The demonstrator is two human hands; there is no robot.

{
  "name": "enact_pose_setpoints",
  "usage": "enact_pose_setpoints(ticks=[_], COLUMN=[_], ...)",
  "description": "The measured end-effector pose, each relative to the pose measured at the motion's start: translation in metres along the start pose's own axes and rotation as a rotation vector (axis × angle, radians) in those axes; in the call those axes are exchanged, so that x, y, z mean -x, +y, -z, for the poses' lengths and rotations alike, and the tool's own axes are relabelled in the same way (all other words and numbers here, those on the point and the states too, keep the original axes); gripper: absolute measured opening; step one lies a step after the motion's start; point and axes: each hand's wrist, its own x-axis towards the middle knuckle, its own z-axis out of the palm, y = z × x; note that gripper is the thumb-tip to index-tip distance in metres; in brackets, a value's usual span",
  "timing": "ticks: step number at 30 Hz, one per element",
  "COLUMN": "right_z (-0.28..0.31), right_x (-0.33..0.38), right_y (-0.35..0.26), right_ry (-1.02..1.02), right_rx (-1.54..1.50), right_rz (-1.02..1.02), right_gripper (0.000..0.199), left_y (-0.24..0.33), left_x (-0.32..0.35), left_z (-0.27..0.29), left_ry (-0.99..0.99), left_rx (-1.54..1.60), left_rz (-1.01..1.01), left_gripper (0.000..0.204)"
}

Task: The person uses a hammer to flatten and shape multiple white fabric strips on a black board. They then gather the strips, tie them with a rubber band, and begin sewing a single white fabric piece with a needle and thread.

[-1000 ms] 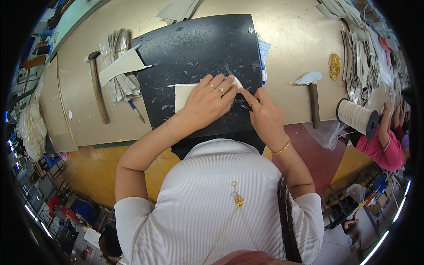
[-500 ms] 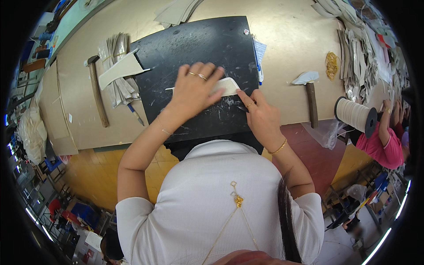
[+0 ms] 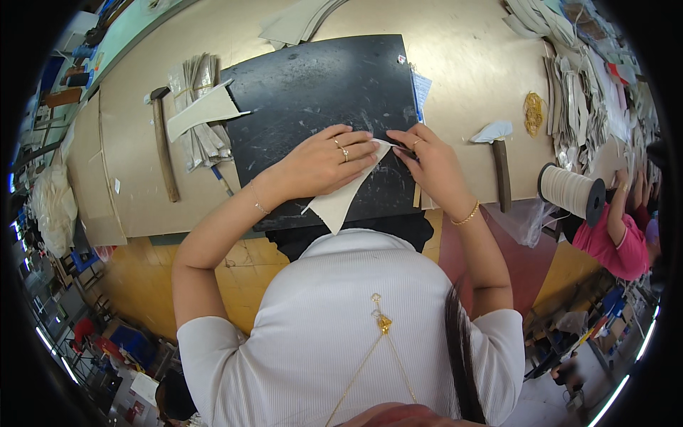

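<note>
Left hand [image 3: 329, 162] gripping the white piece [image 3: 341, 196] along its upper edge, fingers curled over it. Right hand [image 3: 430, 165] pinching the same piece at its top right corner, fingertips meeting the left hand's. Piece held over the black mat [image 3: 313, 92] near the front edge of the surface [image 3: 462, 57], lower point hanging past the mat's near edge. Hammer [image 3: 165, 146] left of the mat, beside a bundle of strips [image 3: 198, 117]. Second hammer [image 3: 499, 164] right of the mat. Thread spool [image 3: 571, 192] at the right front corner.
</note>
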Motion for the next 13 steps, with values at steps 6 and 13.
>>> enact_pose_setpoints(ticks=[6,13], right_z=[0.018,0.000], right_x=[-0.012,-0.029], right_y=[-0.025,-0.024], right_ry=[-0.097,-0.005], right_rx=[-0.349,-0.265], right_rz=[-0.489,-0.379], right_gripper=[0.027,0.026], left_y=[-0.011,-0.012], left_x=[0.000,0.003], left_z=[0.004,0.002], left_ry=[-0.003,0.082], left_rx=[-0.146,-0.178], left_rz=[0.040,0.211], left_gripper=[0.041,0.042])
